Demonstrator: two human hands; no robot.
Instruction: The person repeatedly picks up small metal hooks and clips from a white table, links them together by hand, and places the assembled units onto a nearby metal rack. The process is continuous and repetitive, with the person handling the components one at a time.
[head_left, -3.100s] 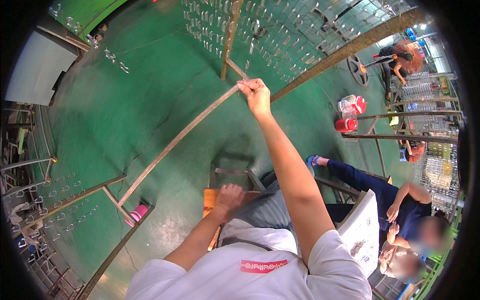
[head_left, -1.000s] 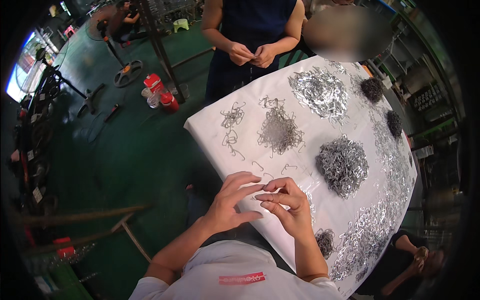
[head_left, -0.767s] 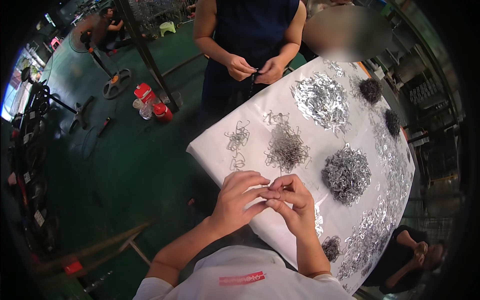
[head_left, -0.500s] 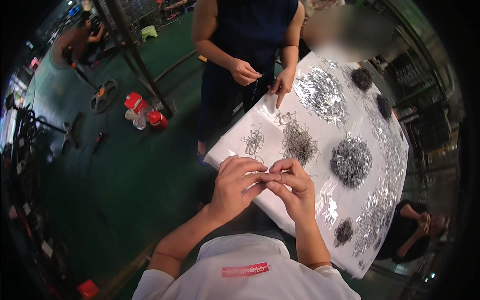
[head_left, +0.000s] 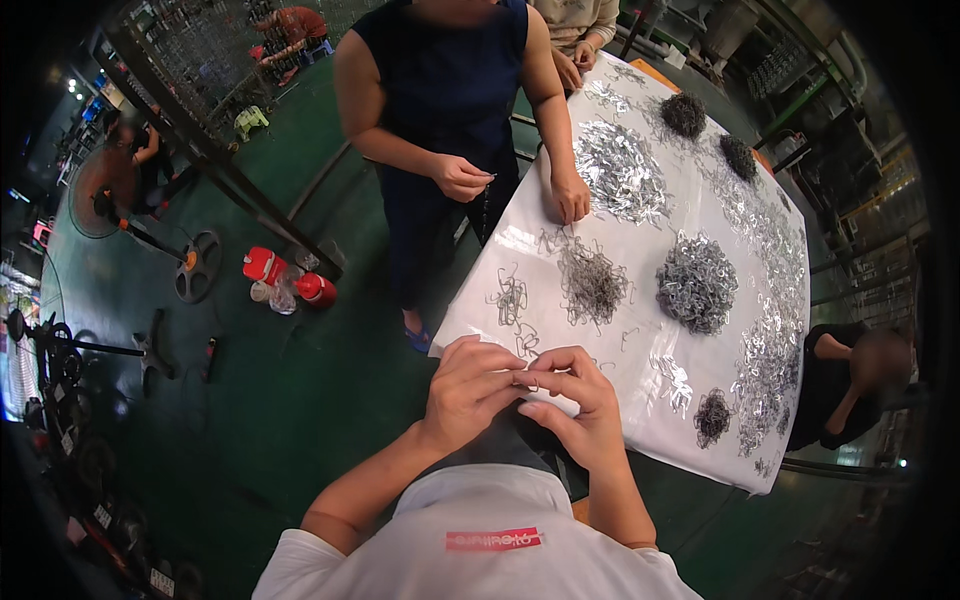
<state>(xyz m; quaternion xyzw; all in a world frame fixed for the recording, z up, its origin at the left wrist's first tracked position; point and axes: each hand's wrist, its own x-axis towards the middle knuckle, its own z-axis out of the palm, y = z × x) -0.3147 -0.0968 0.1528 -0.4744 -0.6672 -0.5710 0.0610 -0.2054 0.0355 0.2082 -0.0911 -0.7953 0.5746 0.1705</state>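
At the centre, a white-sleeved person's 2 bare hands meet above the near edge of a white-covered table point(head_left: 650, 422). The left hand point(head_left: 468, 396) has its fingers bent and held side by side, tips against those of the right hand point(head_left: 580, 402), whose thumb stands apart from its curled forefinger. A small, thin, pale metal piece point(head_left: 533, 387) shows among the meeting fingertips; which hand grips it, I cannot tell. From the hands, a loose cluster of grey wire hooks point(head_left: 511, 297) lies at 12 o'clock, a denser heap of grey wire hooks point(head_left: 592, 282) at 1 o'clock, and a round mound of bent silver metal clips point(head_left: 697, 282) at 2 o'clock. A small dark metal pile point(head_left: 713, 418) sits at 3 o'clock. Near 12 o'clock, a co-worker in a navy sleeveless top point(head_left: 450, 90) touches the table with 1 hand.
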